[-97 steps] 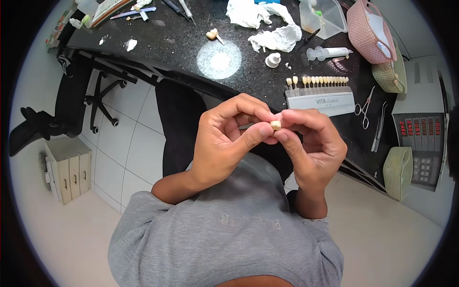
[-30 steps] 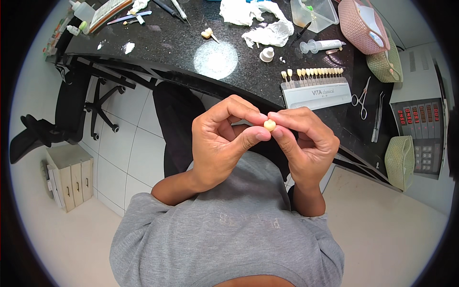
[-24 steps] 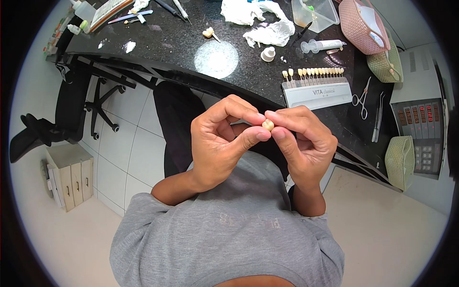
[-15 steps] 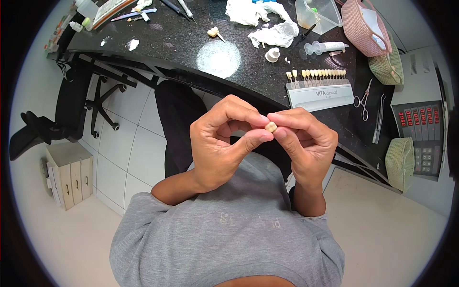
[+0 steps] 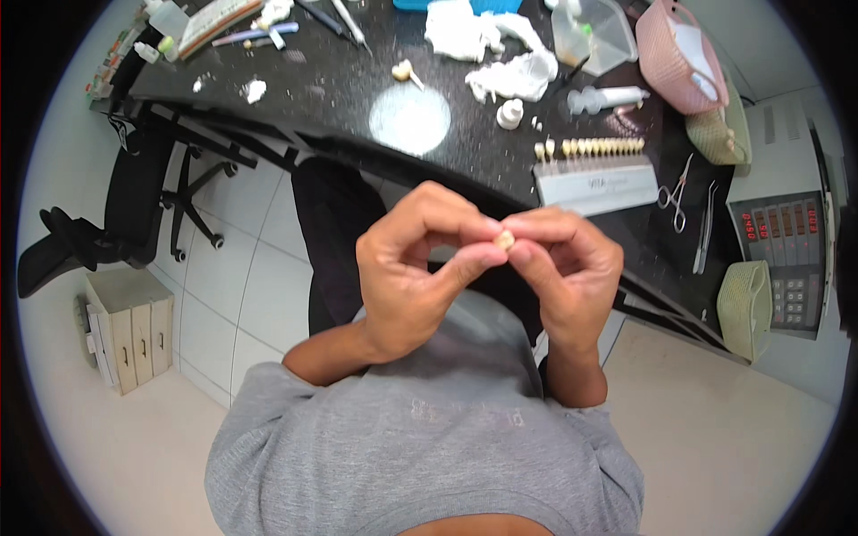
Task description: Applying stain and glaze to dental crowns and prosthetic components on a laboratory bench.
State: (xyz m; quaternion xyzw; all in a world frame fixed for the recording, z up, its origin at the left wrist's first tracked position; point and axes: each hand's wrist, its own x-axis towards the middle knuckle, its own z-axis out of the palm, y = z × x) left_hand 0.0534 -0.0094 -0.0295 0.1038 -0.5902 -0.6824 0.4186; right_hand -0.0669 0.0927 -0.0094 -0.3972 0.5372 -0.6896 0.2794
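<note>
A: What's at mid-frame?

B: One small, smooth, cream tooth [image 5: 505,239], pinched between the fingertips of the left hand [image 5: 416,268] and right hand [image 5: 567,268], above a grey knit shirt [image 5: 420,456].

A: And on the speckled black counter [image 5: 331,89]?

B: At upper right, one shade guide [image 5: 594,170] with a row of cream tabs, too small to count. Two steel tools [image 5: 688,210] beside it. Crumpled white tissue [image 5: 500,54] at top; a pink basket [image 5: 684,54] is cut off there.
</note>
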